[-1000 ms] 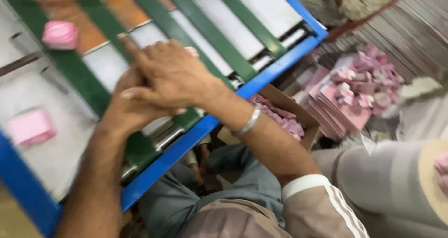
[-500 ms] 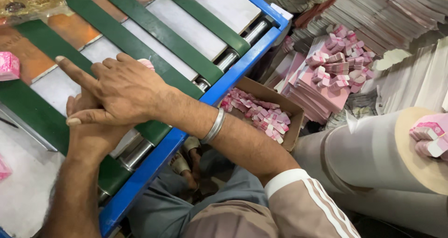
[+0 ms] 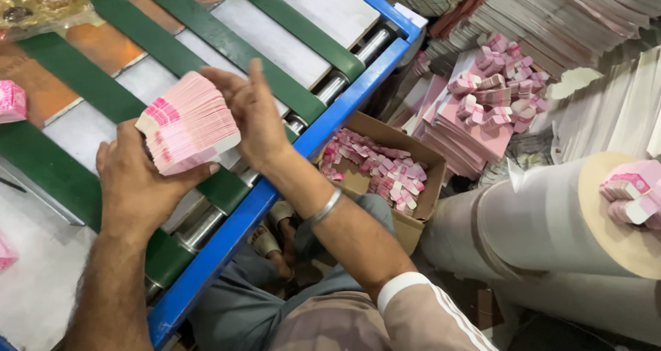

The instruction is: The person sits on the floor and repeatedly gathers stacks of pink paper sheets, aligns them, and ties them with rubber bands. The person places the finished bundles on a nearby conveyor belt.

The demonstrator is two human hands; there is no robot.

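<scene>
Both my hands hold a thick stack of pink and white printed paper labels (image 3: 186,125) lifted a little above a conveyor table with green belts (image 3: 172,44) and a blue frame (image 3: 227,244). My left hand (image 3: 138,186) cups the stack from below and behind. My right hand (image 3: 258,120) presses flat against its right edge, fingers straight up. A metal bangle sits on my right wrist.
A cardboard box (image 3: 406,179) of small pink bundles stands on the floor right of the frame. More pink bundles lie on a pile of sheets (image 3: 475,110). A large white paper roll (image 3: 544,220) carries a few bundles on its end. Another pink stack (image 3: 10,101) rests at the far left.
My hands were pressed down together on the belt; now they have lifted and parted, showing the pink stack held between them. The view shifted left and down.
</scene>
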